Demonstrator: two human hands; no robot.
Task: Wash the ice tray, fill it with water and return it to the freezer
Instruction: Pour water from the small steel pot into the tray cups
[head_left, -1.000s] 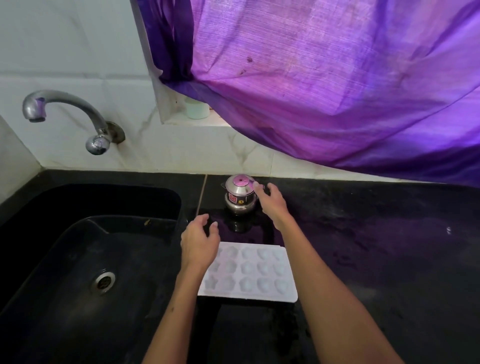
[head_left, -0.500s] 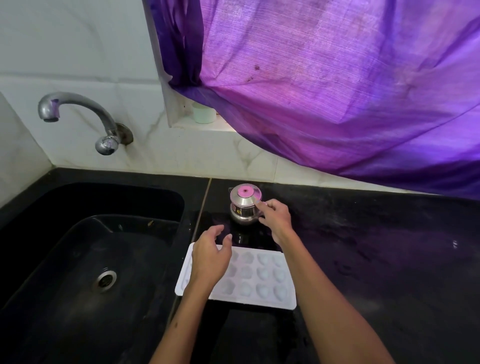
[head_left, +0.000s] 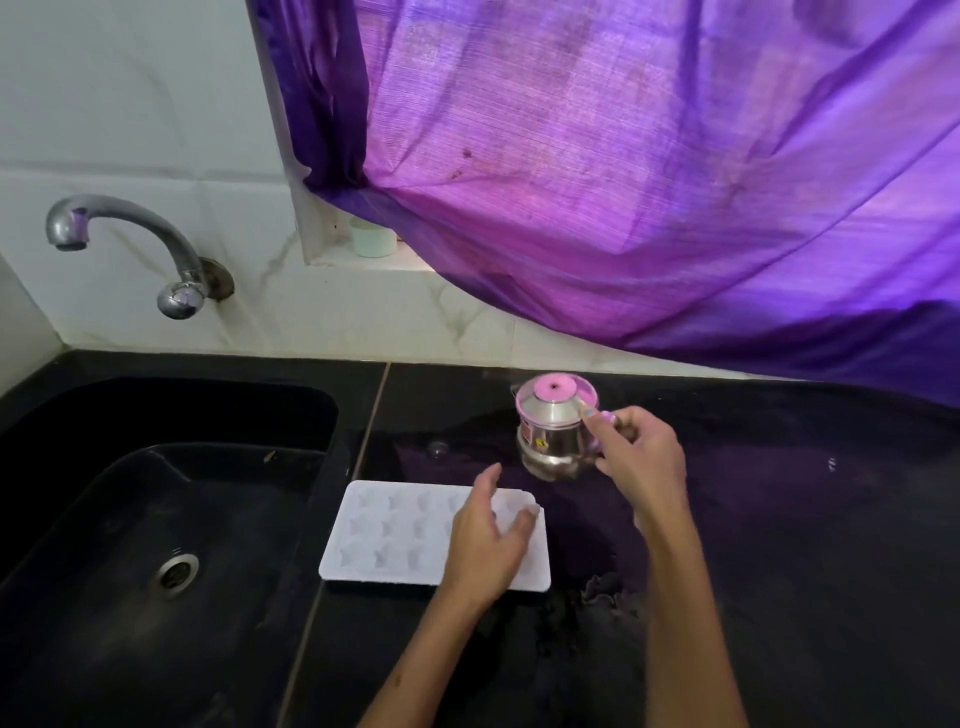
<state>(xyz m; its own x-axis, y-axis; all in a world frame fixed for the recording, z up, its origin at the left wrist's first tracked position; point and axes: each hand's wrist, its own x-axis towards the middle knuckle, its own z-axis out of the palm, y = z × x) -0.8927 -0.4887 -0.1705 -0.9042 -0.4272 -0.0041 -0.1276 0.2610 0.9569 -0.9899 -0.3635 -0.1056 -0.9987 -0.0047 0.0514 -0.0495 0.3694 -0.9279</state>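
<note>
A white ice tray (head_left: 395, 535) with star-shaped cells lies flat on the black counter, just right of the sink. My left hand (head_left: 488, 540) hovers over the tray's right part with its fingers spread and relaxed. My right hand (head_left: 636, 457) grips the handle of a small steel pot (head_left: 553, 431) with a pink-tinted lid, which is tilted a little and looks raised off the counter behind the tray.
The black sink (head_left: 156, 519) with its drain (head_left: 176, 571) fills the left. A steel tap (head_left: 130, 244) juts from the white wall above it. A purple curtain (head_left: 623, 182) hangs over the counter. A small white cup (head_left: 373, 240) stands on the ledge.
My right hand took hold of the pot's handle and lifted it slightly. My left hand shifted right over the tray. The view moved left.
</note>
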